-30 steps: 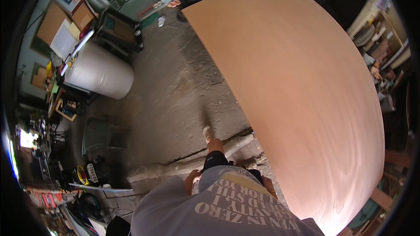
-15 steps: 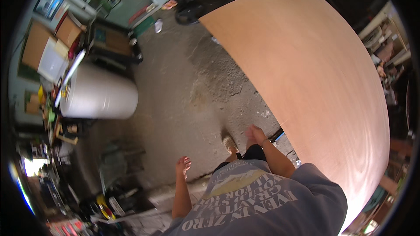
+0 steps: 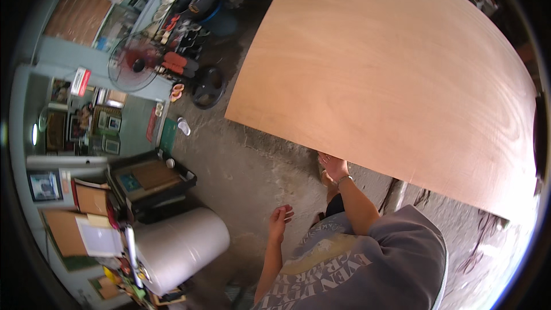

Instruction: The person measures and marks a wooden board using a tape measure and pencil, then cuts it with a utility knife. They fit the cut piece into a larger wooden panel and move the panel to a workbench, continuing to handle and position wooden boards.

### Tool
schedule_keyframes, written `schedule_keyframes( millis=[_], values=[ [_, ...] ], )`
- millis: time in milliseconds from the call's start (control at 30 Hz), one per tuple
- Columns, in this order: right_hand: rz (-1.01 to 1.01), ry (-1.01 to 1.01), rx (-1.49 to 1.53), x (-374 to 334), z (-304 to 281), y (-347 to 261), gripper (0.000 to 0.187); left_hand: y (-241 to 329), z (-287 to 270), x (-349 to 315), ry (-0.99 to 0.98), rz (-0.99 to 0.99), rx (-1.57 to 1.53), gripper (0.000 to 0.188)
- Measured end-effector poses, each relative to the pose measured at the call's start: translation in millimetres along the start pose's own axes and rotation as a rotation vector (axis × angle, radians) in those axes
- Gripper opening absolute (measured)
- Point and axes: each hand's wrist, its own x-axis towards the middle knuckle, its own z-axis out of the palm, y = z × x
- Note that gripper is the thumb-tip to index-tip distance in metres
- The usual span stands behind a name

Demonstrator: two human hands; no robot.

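A large sheet of plywood (image 3: 379, 80), pale brown and smooth, spans the right side of the view. My right hand (image 3: 334, 166) is at its near edge, fingers stretched out and the tips right by the rim. Whether they touch the sheet, I cannot tell. A thin bracelet (image 3: 345, 178) circles that wrist. Lower and to the left, my left hand (image 3: 279, 218) hangs over the floor with loosely bent fingers and nothing in it. The sheet hides whatever lies beneath it.
To the left stands a big pale wrapped roll (image 3: 181, 247), with a black-framed box (image 3: 150, 179) behind it. A standing fan (image 3: 136, 64) with its round black base (image 3: 208, 87), a shoe rack (image 3: 182, 51) and a stray white slipper (image 3: 183, 126) are farther back. The concrete floor (image 3: 247, 166) is rough.
My view has turned leftward, bringing the fan and shoe rack into sight. My right hand, earlier beside my leg, has come up to the plywood's edge. My left hand stays empty.
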Motion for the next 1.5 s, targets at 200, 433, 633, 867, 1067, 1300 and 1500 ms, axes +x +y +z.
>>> schedule_keyframes(
  millis=[200,433,633,867,1067,1300,1500],
  values=[
    [-0.298,0.420,-0.113,57.4,10.4,36.4,0.051,70.2,-42.5,87.8,-0.083,-0.102,-0.150,0.044],
    [-0.476,0.583,-0.190,75.4,14.9,37.6,0.047,167.3,-44.3,231.6,-0.109,-0.175,-0.458,0.059],
    [-0.655,0.737,-0.266,86.6,15.8,36.2,0.043,236.3,-17.4,272.9,-0.278,-0.399,-0.610,0.060],
    [-0.820,0.873,-0.436,117.8,32.6,53.0,0.039,322.4,-36.9,216.0,-0.383,-0.621,-0.439,0.057],
    [-0.826,1.141,-0.829,162.7,63.0,6.7,0.036,404.0,-20.6,149.0,-0.443,-0.765,-0.409,0.072],
    [-0.827,1.395,-0.234,168.0,-54.0,41.3,0.028,423.5,-4.6,88.8,-0.503,-0.630,-0.337,0.079],
    [-0.911,1.218,0.269,134.8,-65.8,90.5,0.036,429.6,-1.6,94.0,-0.424,-0.577,-0.292,0.082]
  ],
)
